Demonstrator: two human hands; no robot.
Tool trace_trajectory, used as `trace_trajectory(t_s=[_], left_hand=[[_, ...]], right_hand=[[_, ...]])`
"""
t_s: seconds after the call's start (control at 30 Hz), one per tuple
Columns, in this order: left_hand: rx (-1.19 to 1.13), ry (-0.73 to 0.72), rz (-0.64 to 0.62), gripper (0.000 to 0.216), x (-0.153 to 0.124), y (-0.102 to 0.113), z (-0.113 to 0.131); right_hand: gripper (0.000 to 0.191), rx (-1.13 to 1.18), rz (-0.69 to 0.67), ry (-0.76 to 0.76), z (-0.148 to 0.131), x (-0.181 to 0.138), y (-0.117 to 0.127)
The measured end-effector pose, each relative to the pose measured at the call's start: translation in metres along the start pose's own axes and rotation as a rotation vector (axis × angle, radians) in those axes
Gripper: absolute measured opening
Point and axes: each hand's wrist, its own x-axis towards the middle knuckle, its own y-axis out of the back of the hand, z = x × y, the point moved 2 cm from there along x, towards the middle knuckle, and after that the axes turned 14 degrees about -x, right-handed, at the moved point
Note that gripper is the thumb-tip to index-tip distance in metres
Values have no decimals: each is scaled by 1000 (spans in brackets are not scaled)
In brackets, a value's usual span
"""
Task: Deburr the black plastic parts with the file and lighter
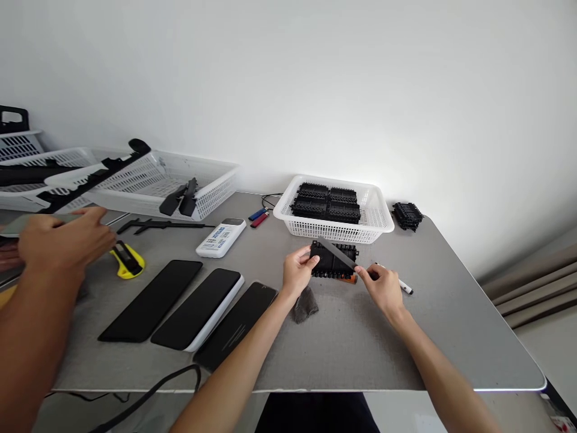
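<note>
My left hand (298, 272) grips the left end of a black ribbed plastic block (336, 261) that rests on the grey table (360, 343). My right hand (382, 287) is closed on the handle of a flat grey blade (337, 252) laid slantwise across the block's top. An orange bit shows under the block's right end. A small dark grey cloth (305, 304) lies just below my left hand. A white pen (404, 287) lies beside my right hand.
A white basket (376, 224) of similar black blocks stands behind, with more blocks (407, 215) to its right. Three dark phones (198, 308), a white remote (221, 237), a yellow cutter (128, 259) and larger white baskets (148, 180) lie left. Another person's hand (63, 240) reaches in at far left.
</note>
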Motion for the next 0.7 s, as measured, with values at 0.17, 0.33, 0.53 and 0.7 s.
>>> trace_trajectory(t_s=[0.17, 0.33, 0.53, 0.7], left_hand=[[-10, -10, -21, 51, 0, -1, 0], [39, -38, -12, 47, -1, -1, 1], [155, -59, -19, 38, -3, -1, -2], [114, -64, -33, 41, -5, -4, -3]], right_hand=[[66, -40, 1, -6, 3, 2, 0], [67, -26, 11, -30, 5, 2, 6], [65, -53, -84, 1, -14, -6, -2], [66, -52, -54, 13, -10, -3, 1]])
